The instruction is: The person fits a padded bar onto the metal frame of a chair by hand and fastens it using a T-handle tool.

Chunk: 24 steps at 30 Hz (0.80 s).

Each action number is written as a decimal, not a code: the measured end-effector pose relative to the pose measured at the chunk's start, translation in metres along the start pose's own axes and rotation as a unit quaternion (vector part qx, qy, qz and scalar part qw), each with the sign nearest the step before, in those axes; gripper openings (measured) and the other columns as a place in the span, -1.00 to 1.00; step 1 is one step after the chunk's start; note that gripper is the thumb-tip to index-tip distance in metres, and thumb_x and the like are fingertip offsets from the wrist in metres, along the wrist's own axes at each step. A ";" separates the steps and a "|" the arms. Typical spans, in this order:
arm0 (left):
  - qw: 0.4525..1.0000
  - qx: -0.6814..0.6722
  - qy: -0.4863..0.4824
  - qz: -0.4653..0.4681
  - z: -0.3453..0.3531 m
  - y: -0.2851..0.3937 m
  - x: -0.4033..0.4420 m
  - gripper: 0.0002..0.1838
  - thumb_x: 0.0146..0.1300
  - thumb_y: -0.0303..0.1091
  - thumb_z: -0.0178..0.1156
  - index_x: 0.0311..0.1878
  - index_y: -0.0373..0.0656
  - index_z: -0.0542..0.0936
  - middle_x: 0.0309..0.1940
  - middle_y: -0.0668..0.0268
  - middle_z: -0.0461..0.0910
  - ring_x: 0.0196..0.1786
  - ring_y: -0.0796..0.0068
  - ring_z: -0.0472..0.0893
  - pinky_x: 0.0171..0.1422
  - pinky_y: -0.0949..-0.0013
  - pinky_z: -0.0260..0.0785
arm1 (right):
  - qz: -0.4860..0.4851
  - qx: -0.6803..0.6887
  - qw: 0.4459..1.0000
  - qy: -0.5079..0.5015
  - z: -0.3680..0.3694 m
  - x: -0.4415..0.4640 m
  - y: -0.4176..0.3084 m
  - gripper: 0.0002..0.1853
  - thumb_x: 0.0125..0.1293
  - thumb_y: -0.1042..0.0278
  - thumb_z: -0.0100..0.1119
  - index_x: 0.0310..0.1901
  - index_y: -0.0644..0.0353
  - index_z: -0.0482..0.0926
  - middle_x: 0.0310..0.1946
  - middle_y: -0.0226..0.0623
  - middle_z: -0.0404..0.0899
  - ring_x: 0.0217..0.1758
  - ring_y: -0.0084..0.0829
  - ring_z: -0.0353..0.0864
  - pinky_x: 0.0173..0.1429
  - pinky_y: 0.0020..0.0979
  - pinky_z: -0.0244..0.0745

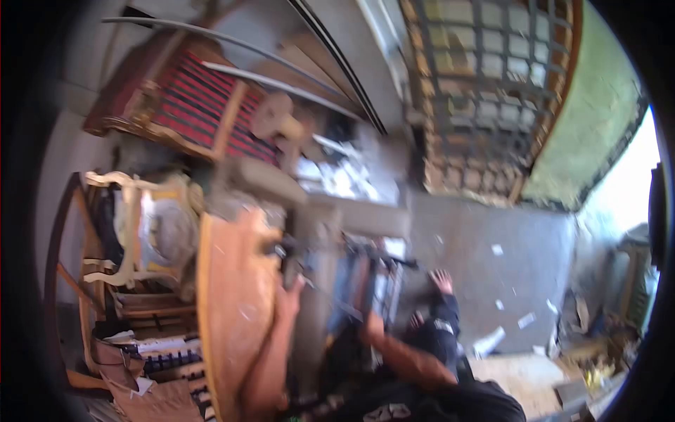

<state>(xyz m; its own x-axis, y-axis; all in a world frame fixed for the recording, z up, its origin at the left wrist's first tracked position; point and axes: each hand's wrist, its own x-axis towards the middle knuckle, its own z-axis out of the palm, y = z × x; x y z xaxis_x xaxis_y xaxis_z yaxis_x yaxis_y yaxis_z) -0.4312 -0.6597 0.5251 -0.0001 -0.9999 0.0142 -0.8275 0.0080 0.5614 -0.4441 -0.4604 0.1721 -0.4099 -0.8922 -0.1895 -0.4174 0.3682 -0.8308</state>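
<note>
My left hand (288, 299) is at the right edge of a light wooden panel (238, 302), with the thumb sticking up and the fingers curled. Just beyond its fingers is a small black object (280, 248), too blurred to name. My right hand (373, 328) looks closed above a low rack (383, 281) with dark and bluish bars. Blur hides what it grips, if anything. A thin pale line seems to run between the two hands. Under and beyond them lies a grey-brown padded piece (309, 232).
A sofa frame (492, 91) with woven webbing and green covering stands at upper right. A carved frame with red-and-black webbing (204, 105) is at upper left. Chair frames (133, 232) crowd the left side. My foot (441, 281) rests on the grey floor (492, 246), where scraps lie.
</note>
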 end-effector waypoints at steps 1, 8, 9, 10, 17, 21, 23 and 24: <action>0.992 -0.056 0.052 0.103 0.005 0.000 0.016 -0.33 0.19 -0.12 0.41 0.27 -0.32 0.48 0.06 -0.16 0.60 0.15 0.02 0.61 0.25 0.08 0.41 | 0.003 0.086 0.996 0.014 -0.022 0.013 -0.018 -0.69 0.42 0.26 0.02 0.10 0.20 0.49 -0.33 -0.18 0.60 -0.32 -0.12 0.57 -0.20 -0.06 0.47; 0.998 0.054 -0.013 -0.018 -0.002 -0.011 0.019 -0.49 0.27 -0.04 0.32 0.16 -0.15 0.54 0.00 -0.03 0.64 0.14 -0.11 0.58 0.22 0.04 0.40 | 0.394 0.569 0.683 -0.232 -0.228 0.074 -0.092 -0.59 0.39 -0.09 0.19 -0.35 0.13 0.50 -0.70 -0.43 0.30 -0.65 -0.43 0.31 -0.49 -0.35 0.24; 0.998 0.055 -0.012 0.001 -0.005 -0.010 0.020 -0.47 0.28 -0.03 0.31 0.19 -0.15 0.54 0.04 -0.04 0.63 0.17 -0.12 0.56 0.25 0.02 0.38 | 0.330 0.575 0.698 -0.273 -0.247 0.072 -0.102 -0.57 0.38 -0.11 0.21 -0.35 0.15 0.52 -0.69 -0.43 0.32 -0.63 -0.44 0.33 -0.46 -0.37 0.26; 0.998 0.061 0.004 0.002 -0.010 -0.008 0.020 -0.44 0.28 -0.02 0.32 0.23 -0.15 0.52 0.10 -0.07 0.59 0.21 -0.14 0.53 0.30 0.01 0.35 | 0.331 0.557 0.707 -0.283 -0.265 0.070 -0.115 -0.57 0.38 -0.11 0.21 -0.35 0.15 0.52 -0.69 -0.43 0.32 -0.63 -0.44 0.33 -0.46 -0.37 0.26; 1.000 0.008 -0.016 -0.014 -0.008 -0.001 0.015 -0.32 0.24 -0.03 0.36 0.32 -0.21 0.45 0.23 -0.12 0.50 0.30 -0.17 0.45 0.38 -0.01 0.29 | -0.030 0.190 0.970 -0.146 -0.332 0.078 -0.152 -0.69 0.36 0.17 0.31 -0.20 0.33 0.70 -0.55 -0.35 0.59 -0.51 -0.58 0.52 -0.39 -0.44 0.42; 0.995 0.093 -0.003 -0.025 -0.010 0.008 0.014 -0.35 0.21 -0.10 0.41 0.26 -0.25 0.47 0.10 -0.14 0.57 0.18 -0.12 0.55 0.27 0.03 0.40 | 0.051 0.288 0.943 -0.159 -0.332 0.075 -0.153 -0.73 0.33 0.26 0.33 -0.20 0.36 0.69 -0.57 -0.26 0.58 -0.50 -0.49 0.54 -0.36 -0.40 0.43; 0.990 0.135 0.029 0.024 0.002 -0.018 0.016 -0.43 0.21 -0.14 0.42 0.20 -0.22 0.51 -0.06 -0.05 0.65 0.02 -0.01 0.64 0.13 0.07 0.46 | -0.041 0.237 0.959 -0.152 -0.326 0.076 -0.143 -0.73 0.33 0.26 0.33 -0.19 0.36 0.68 -0.52 -0.16 0.62 -0.46 -0.42 0.61 -0.32 -0.37 0.47; 0.993 0.112 0.013 0.015 -0.001 -0.016 0.019 -0.47 0.21 -0.15 0.42 0.16 -0.22 0.54 -0.13 0.00 0.66 -0.06 0.04 0.65 0.07 0.10 0.47 | -0.058 0.249 0.957 -0.139 -0.323 0.076 -0.142 -0.76 0.33 0.28 0.32 -0.20 0.34 0.69 -0.46 -0.08 0.66 -0.40 -0.30 0.68 -0.27 -0.34 0.51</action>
<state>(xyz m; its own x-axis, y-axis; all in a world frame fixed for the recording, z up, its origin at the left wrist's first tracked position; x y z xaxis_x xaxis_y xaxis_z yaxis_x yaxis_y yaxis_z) -0.4174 -0.6789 0.5168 -0.0136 -0.9986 0.0510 -0.9317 0.0312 0.3618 -0.6779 -0.4958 0.4446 -0.1246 -0.9801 -0.1547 0.0195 0.1535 -0.9880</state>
